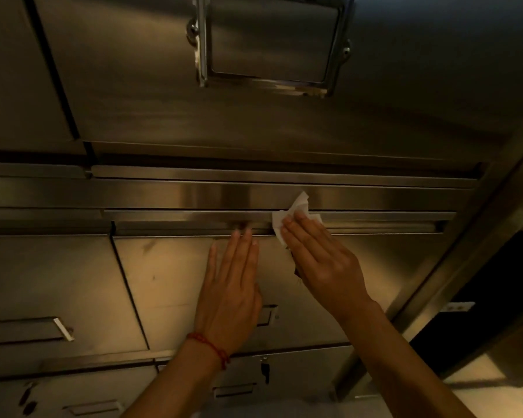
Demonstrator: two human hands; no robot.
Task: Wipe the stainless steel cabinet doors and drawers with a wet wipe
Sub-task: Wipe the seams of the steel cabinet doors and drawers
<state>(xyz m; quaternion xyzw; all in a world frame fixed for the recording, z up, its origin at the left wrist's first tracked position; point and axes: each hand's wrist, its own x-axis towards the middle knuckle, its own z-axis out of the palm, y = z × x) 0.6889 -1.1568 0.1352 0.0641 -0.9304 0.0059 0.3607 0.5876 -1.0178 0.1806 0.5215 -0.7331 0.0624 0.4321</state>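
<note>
Head view: right hand (320,260) flat, fingers straight, pressing the wet wipe (293,215) against the top edge of the drawer (169,276). Wipe sits under the fingertips, with crumpled white corners sticking out above and to the left. Left hand (233,282) just beside it, also flat and holding nothing, fingers extended, fingertips touching the same drawer edge. Red bracelet (210,346) on left wrist.
</note>
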